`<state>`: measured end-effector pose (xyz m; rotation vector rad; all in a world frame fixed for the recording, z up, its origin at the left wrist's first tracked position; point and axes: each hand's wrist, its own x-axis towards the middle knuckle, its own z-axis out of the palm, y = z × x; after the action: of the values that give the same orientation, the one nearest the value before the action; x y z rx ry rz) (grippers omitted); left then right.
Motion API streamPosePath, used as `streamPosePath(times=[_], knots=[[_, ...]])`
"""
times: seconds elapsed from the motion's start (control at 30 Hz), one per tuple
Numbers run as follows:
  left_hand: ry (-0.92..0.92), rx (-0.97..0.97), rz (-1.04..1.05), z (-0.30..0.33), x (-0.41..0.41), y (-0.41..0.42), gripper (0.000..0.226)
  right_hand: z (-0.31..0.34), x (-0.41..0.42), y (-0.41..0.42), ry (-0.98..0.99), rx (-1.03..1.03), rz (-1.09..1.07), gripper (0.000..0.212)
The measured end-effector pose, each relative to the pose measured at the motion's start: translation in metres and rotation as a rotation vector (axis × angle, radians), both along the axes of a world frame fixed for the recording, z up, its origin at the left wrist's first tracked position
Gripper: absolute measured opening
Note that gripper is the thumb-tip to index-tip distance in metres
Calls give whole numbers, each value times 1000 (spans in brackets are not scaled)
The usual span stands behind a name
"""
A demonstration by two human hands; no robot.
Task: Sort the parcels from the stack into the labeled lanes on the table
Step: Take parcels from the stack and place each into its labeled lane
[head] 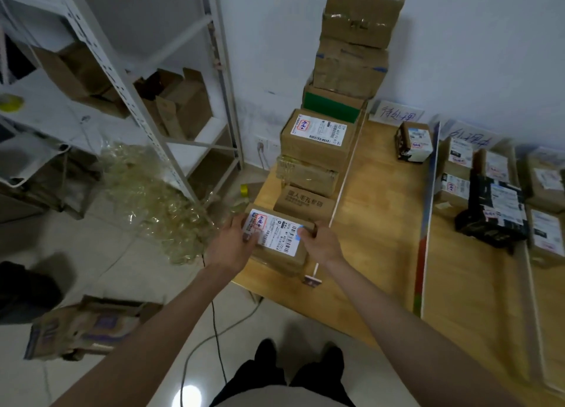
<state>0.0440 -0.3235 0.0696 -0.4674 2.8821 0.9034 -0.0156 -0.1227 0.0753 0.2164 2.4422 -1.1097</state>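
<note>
Between left hand (234, 243) and right hand (321, 241): labeled parcel (279, 238), gripped.

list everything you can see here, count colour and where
held parcel: one, brown with white label, at table's near left corner
parcel stack: several brown boxes, one with a green face, along table's left edge up the wall
small parcel: one, dark with white labels, alone in the middle lane
sorted parcels: several, brown plus a black bag, in the right lanes
lane signs: two, white handwritten, against the wall
table: one, light wood, split by dividers
shelving: white metal, left, holding brown boxes
plastic wrap: clear heap on floor
left hand: grips held parcel's left side
right hand: grips its right side
</note>
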Motion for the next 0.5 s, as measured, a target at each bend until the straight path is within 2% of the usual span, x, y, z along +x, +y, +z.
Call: streamPosePath(times=[0.1,0.2,0.3,0.4,0.5], knots=[[70,60,62,8,3,-3,46,10,-5,-4,36,-19,-21,42],[134,99,86,18,6,-10,33,21,-13,-4,57,-46,-28,34],[159,129,85,31,4,-24,22,36,-24,-1,9,-173,-37,23],[171,55,54,47,-9,-35,30,55,-34,1,51,-166,64,25],[36,29,-150,65,-28,-32,51,76,-42,2,75,-106,217,28]])
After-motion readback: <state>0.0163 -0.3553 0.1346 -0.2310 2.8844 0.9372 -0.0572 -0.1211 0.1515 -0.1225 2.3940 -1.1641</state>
